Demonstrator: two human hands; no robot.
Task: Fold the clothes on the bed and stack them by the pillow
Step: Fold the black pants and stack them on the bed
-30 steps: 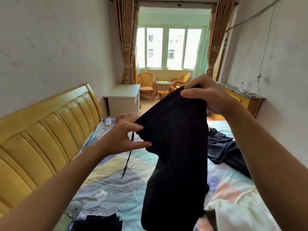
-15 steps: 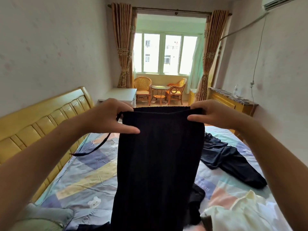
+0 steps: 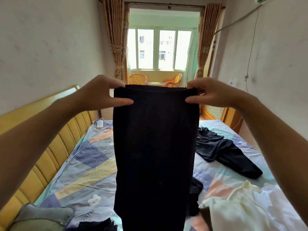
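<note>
The bed carries a patchwork-print sheet in blue, yellow, peach and mint, creased in places, with a small bear motif near the lower left. A yellow padded headboard runs along the left wall. A grey-green pillow lies at the lower left corner of the bed, with a dark folded item just beside it.

Held upright over the middle of the bed is a black garment, hanging straight down from its upper hem. The left hand pinches the hem's left corner, thumb in front and fingers curled behind the cloth. The right hand pinches the right corner the same way. The hem is stretched level between them.

On the sheet to the right lies a dark navy garment, spread loosely and unfolded. A cream garment lies crumpled at the lower right. A further piece of black cloth shows behind the held garment's right edge. A small white remote control rests near the head of the bed at its far left.

Beyond the bed, patterned orange curtains frame an opening onto a glazed balcony with green window frames and two wicker chairs. A yellow wooden cabinet stands against the right wall. A cable runs down that wall.
</note>
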